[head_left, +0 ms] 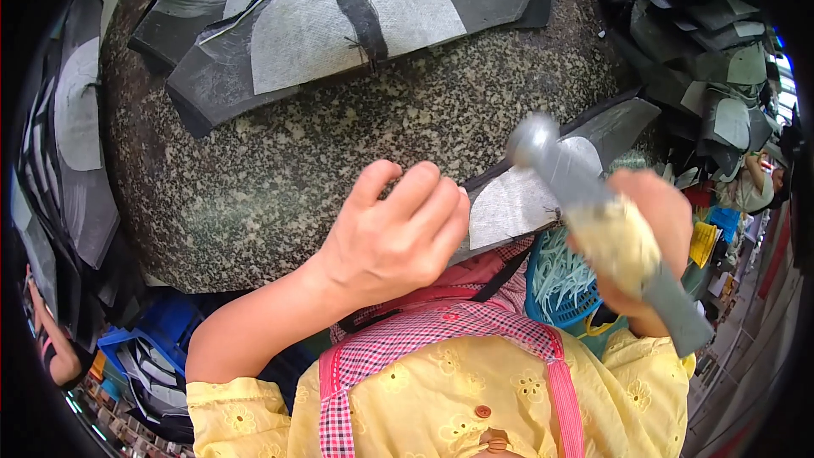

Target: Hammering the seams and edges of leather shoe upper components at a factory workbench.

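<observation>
My right hand (pixel 653 220) is closed round the handle of a hammer (pixel 585 182), raised above the near right edge of the stone slab. The hammer has a rounded shiny head, a grey shaft and a yellowish wrapping under my grip. My left hand (pixel 398 225) is closed, its fingers curled over the left end of a dark leather-like piece with a white backing patch (pixel 517 208). That piece lies along the slab's near edge, partly covered by my hand and the hammer. The fingertips of my left hand are hidden.
On the speckled stone slab (pixel 280 195), similar dark pieces with white half-round patches (pixel 356 25) lie overlapped at the far side. More are piled at right (pixel 721 51) and left (pixel 80 119). A blue basket (pixel 564 280) holds pale strips; a blue crate (pixel 157 339) stands lower left.
</observation>
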Tool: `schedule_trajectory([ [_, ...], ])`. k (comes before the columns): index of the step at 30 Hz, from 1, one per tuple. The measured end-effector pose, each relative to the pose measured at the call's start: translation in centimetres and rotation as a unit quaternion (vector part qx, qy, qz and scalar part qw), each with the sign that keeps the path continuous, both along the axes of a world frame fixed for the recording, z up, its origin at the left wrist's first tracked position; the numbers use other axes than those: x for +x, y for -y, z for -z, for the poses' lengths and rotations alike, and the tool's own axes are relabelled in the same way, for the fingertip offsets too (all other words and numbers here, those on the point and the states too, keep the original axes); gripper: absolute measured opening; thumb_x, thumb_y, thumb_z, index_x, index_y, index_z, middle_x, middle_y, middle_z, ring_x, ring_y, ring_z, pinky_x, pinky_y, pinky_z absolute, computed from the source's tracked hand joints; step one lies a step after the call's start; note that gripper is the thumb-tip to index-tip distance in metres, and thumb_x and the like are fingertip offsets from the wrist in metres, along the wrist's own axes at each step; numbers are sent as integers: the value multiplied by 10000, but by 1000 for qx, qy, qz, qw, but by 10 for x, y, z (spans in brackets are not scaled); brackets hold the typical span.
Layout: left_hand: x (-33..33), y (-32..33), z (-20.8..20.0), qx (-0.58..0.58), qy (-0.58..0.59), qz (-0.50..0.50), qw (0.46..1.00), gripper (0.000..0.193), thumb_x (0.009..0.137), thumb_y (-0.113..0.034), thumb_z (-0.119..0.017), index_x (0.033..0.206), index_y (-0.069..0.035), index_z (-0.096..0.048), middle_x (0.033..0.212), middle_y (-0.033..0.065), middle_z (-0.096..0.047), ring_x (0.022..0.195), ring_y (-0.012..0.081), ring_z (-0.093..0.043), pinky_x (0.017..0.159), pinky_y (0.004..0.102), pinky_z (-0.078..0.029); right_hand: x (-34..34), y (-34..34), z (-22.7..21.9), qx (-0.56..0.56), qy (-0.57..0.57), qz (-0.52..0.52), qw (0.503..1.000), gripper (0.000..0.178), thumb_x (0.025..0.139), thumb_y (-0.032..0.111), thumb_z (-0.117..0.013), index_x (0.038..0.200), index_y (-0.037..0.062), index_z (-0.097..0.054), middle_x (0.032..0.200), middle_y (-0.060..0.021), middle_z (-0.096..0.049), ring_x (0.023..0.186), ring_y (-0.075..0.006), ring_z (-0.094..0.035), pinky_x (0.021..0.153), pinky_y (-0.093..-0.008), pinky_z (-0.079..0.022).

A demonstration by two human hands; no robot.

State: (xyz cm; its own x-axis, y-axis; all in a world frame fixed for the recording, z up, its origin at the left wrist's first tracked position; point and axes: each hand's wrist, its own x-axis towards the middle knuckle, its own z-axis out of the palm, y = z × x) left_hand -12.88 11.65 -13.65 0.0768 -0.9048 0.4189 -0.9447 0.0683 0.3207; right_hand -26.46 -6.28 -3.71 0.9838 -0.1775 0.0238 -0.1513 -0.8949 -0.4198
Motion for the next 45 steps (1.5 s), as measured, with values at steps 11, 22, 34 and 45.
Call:
schedule_trajectory([
  [11,26,-10,-3,37,-61,11,997,210,667,-130,-650,875,-132,-678,859,-8,-596,869,223,-550,774,386,-413,24,9,7,-118,-31,-87,989,264,710,184,-700,812,73,-483,602,-57,-546,524,-254,-599,458,-355,-431],
  [22,47,-18,-2,55,-105,46,992,237,639,-118,-682,875,-144,-679,859,-18,-596,882,227,-547,757,392,-411,34,2,13,-44,-105,-110,987,197,755,177,-658,791,74,-494,623,-58,-542,508,-243,-601,435,-362,-445],
  [34,52,-34,-2,58,-89,14,994,271,650,-157,-685,920,-181,-695,869,-23,-596,896,226,-555,770,396,-412,41,-6,15,17,-174,-144,974,259,740,180,-658,837,57,-451,576,-93,-553,535,-293,-617,457,-392,-457],
  [45,46,-38,2,25,-128,-47,990,250,652,-181,-739,897,-169,-696,864,-13,-586,858,237,-552,743,396,-407,47,-14,19,41,-196,-152,968,259,754,182,-662,856,72,-451,613,-90,-577,562,-301,-632,454,-398,-450],
])
